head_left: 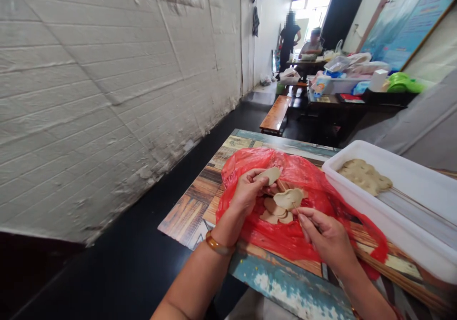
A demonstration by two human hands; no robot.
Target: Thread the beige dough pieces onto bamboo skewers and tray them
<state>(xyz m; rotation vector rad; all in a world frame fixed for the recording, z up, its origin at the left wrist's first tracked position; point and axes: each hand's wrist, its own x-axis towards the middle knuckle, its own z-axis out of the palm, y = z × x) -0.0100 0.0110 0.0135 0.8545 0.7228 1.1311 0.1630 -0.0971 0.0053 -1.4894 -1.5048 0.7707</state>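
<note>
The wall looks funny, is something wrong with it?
Yes. The white brick wall has paint peeling and crumbling low down near the floor. On the table, the blue edge paint is chipped too.

Daylit, bright overall. Main source is the far doorway (309,5), blown out. White wall (107,72) evenly lit; floor (143,253) crushed near black. Shadows soft. Slight sheen on red bag (303,234). Near field sharp: left hand (248,191), right hand (326,236), tan slices (287,198); skewer (295,209) barely resolves. Heavy wide-angle bend at edges: wall courses curve, frame tilted. Background soft, low detail.
</note>
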